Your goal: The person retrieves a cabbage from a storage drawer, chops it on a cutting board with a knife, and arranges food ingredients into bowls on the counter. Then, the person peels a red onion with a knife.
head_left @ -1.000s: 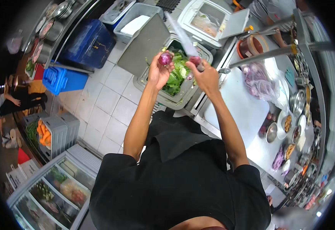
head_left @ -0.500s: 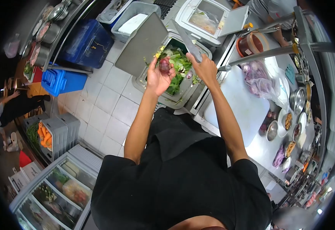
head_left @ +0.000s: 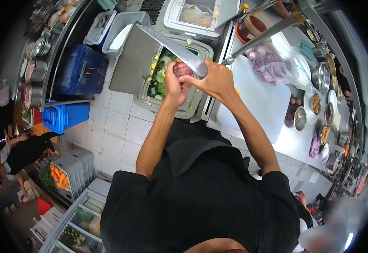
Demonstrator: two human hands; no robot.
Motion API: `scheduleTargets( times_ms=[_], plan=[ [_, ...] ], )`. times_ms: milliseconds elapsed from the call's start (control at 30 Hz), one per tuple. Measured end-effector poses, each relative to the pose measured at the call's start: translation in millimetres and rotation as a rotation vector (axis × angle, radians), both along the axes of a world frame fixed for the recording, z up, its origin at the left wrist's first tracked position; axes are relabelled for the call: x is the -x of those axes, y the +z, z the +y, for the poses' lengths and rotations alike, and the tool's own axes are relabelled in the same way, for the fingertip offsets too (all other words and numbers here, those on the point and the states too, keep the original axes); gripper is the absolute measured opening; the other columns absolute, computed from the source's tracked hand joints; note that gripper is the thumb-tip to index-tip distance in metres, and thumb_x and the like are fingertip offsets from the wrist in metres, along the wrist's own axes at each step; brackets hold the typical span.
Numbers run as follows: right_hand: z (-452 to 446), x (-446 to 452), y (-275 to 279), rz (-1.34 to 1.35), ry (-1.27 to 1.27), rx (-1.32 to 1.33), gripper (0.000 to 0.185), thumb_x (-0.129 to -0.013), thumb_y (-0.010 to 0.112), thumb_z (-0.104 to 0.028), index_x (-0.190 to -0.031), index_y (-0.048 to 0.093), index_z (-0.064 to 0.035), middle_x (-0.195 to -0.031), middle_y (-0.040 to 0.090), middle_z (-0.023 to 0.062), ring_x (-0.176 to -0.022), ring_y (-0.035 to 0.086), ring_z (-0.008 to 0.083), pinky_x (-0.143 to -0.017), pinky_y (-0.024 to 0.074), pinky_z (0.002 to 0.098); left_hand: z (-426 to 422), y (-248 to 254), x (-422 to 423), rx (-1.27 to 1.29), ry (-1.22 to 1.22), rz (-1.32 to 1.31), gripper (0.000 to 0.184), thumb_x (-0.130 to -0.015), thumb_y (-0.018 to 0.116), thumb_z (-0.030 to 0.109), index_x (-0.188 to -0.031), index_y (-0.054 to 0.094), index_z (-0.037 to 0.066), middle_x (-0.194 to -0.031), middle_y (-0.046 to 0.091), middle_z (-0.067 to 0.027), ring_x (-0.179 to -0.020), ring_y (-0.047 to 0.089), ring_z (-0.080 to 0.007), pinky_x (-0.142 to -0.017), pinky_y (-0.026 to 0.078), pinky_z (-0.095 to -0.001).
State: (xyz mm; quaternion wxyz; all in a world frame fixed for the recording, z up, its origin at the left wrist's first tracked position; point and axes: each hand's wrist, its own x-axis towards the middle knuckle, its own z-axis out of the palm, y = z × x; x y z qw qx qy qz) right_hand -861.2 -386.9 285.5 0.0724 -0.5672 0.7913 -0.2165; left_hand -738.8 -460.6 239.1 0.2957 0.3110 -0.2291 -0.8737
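Note:
My left hand (head_left: 174, 84) is wrapped round a red onion (head_left: 182, 70). In my right hand (head_left: 217, 81) is a large knife (head_left: 179, 51), its blade slanting up to the left past the onion; my right thumb reaches the onion. Both hands are over a grey bin (head_left: 144, 99) with its lid (head_left: 129, 63) swung open to the left. Green leaves and vegetable scraps (head_left: 158, 80) lie inside the bin. Where the knife's edge meets the onion cannot be made out.
On the counter at the right are a white cutting board (head_left: 255, 109), a plastic bag of onions (head_left: 268, 63) and metal bowls (head_left: 300, 118). A white container (head_left: 173, 21) stands beyond the bin. Blue bins (head_left: 80, 69) and a crate of carrots (head_left: 59, 177) are at the left. People are farther off.
My right hand and the knife have come over to the onion in my left hand; the thumb now reaches it. The view has turned, and the surroundings have shifted.

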Motion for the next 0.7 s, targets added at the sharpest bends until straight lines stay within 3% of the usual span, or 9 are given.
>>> scheduleTargets(
  times_ms=[233, 333, 400, 633, 700],
  plan=[
    [9, 16, -3, 0.058, -0.054, 0.033, 0.091, -0.063, 0.061, -0.085, -0.077, 0.057, 0.0047, -0.052, 0.059, 0.0180, -0.047, 0.063, 0.0324, -0.045, 0.0496, 0.0410, 6, 8, 24, -0.048, 0.086, -0.073, 0.039, -0.097, 0.029, 0.037, -0.082, 0.054, 0.012, -0.057, 0.049, -0.0014, -0.038, 0.039, -0.0105, -0.033, 0.026, -0.0239],
    [8, 24, 3, 0.065, -0.048, 0.026, 0.091, -0.063, 0.060, -0.085, -0.076, 0.058, 0.0048, -0.052, 0.059, 0.0183, -0.048, 0.063, 0.0316, -0.045, 0.0500, 0.0402, -1, 8, 26, -0.041, -0.058, 0.010, 0.039, -0.097, 0.029, 0.038, -0.081, 0.053, 0.012, -0.060, 0.051, -0.0017, -0.039, 0.039, -0.0101, -0.033, 0.026, -0.0239],
    [7, 26, 7, 0.069, -0.026, 0.042, 0.089, -0.064, 0.060, -0.084, -0.075, 0.058, 0.0045, -0.054, 0.060, 0.0177, -0.048, 0.064, 0.0315, -0.046, 0.0503, 0.0396, -2, 15, 29, -0.006, -0.121, -0.009, 0.031, -0.096, 0.032, 0.033, -0.077, 0.049, 0.016, -0.056, 0.044, 0.0036, -0.036, 0.031, -0.0073, -0.033, 0.021, -0.0235],
    [3, 38, 10, 0.069, 0.021, 0.086, 0.081, -0.069, 0.063, -0.078, -0.077, 0.057, 0.0030, -0.054, 0.059, 0.0176, -0.054, 0.064, 0.0339, -0.052, 0.0500, 0.0420, -13, 28, 33, 0.024, -0.243, -0.081, 0.038, -0.098, 0.032, 0.038, -0.072, 0.048, 0.015, -0.054, 0.042, 0.0048, -0.036, 0.029, -0.0067, -0.033, 0.021, -0.0226],
    [0, 43, 20, -0.049, 0.009, -0.009, 0.083, -0.069, 0.064, -0.077, -0.079, 0.059, 0.0048, -0.056, 0.060, 0.0190, -0.056, 0.065, 0.0344, -0.053, 0.0505, 0.0425, -18, 35, 33, 0.025, -0.362, 0.074, 0.041, -0.099, 0.033, 0.039, -0.071, 0.048, 0.015, -0.054, 0.042, 0.0052, -0.036, 0.030, -0.0069, -0.033, 0.022, -0.0220]
  ],
)
